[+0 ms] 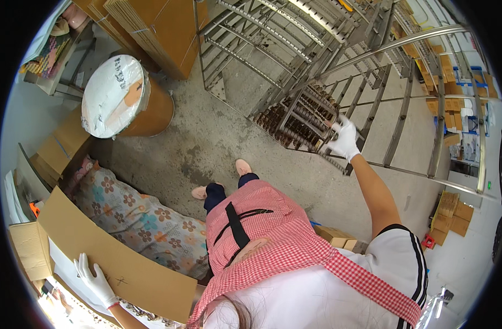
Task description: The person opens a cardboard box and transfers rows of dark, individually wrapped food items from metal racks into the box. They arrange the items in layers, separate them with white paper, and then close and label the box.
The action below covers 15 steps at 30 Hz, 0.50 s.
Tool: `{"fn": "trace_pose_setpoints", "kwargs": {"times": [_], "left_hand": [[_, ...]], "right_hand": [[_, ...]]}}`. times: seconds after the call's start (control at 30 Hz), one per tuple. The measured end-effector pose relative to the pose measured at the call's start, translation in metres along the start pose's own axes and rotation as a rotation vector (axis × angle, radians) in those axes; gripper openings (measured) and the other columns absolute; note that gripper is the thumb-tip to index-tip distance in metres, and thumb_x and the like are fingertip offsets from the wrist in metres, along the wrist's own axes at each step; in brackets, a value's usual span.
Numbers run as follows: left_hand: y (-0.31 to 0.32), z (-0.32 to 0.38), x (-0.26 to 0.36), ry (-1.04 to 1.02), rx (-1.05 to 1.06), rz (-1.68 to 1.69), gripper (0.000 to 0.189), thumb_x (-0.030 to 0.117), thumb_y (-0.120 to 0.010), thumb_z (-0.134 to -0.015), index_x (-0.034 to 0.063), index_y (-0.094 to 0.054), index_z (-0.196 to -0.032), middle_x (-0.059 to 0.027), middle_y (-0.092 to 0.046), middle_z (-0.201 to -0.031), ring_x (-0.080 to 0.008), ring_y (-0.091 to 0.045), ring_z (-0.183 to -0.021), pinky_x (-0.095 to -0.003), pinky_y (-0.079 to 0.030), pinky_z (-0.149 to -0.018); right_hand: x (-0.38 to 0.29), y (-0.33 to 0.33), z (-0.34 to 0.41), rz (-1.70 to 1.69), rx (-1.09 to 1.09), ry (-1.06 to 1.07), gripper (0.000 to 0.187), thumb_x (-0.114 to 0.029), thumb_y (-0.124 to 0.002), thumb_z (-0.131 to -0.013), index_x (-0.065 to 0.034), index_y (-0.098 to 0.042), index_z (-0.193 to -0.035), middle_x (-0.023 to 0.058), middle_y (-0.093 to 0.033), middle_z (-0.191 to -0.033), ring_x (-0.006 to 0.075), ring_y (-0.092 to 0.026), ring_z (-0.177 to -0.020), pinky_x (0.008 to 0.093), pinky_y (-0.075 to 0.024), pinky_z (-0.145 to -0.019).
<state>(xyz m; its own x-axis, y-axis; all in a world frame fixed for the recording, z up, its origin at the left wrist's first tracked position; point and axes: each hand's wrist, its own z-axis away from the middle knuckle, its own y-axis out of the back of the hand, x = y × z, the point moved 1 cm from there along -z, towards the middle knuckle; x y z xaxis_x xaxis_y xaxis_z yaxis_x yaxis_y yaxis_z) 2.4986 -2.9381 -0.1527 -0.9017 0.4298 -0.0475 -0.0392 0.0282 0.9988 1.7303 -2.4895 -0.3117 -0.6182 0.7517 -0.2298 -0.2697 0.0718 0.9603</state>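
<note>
My left hand (94,279), in a white glove, lies with spread fingers on the edge of a large cardboard sheet (123,259) and the white surface behind it. Small metal parts (144,314) line that surface beside my wrist. My right hand (345,137), also gloved in white, reaches out to a metal rack (374,111). Its thumb and fingers are spread around the end of a thin rod or bar at the rack; whether it grips this is unclear. Below and left of that hand, rows of small dark brown parts (300,119) fill frames in the rack.
A cardboard drum (156,111) with a plastic-wrapped white top stands at the upper left, near flattened cardboard boxes (160,28). Flower-patterned cloth (140,218) lies beside my legs. Stacked cartons (450,214) are on the right. More metal racks (255,45) stand ahead on the concrete floor.
</note>
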Motion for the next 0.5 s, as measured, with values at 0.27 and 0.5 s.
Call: {"fn": "trace_pose_setpoints", "kwargs": {"times": [0.27, 0.5], "left_hand": [[0.001, 0.011, 0.006, -0.045, 0.011, -0.173, 0.045, 0.002, -0.059, -0.091, 0.0078, -0.058, -0.135, -0.0094, -0.053, -0.146, -0.0346, -0.039, -0.142, -0.0456, -0.032, -0.118], [0.003, 0.018, -0.003, -0.021, -0.018, -0.241, 0.042, 0.005, -0.059, -0.094, 0.0085, -0.058, -0.136, -0.0100, -0.053, -0.147, -0.0322, -0.038, -0.143, -0.0434, -0.030, -0.120]], "right_hand": [[-0.008, 0.011, -0.049, 0.276, 0.536, -0.009, 0.042, -0.004, -0.069, -0.067, -0.0114, -0.071, -0.109, 0.0192, -0.058, -0.129, 0.0363, -0.056, -0.119, 0.0477, -0.0478, -0.095], [0.001, -0.116, -0.032, 0.208, -0.182, -0.253, 0.074, -0.049, -0.073, -0.084, -0.0117, -0.049, -0.143, 0.0229, -0.046, -0.148, 0.0344, -0.045, -0.136, 0.0448, -0.0357, -0.114]]}}
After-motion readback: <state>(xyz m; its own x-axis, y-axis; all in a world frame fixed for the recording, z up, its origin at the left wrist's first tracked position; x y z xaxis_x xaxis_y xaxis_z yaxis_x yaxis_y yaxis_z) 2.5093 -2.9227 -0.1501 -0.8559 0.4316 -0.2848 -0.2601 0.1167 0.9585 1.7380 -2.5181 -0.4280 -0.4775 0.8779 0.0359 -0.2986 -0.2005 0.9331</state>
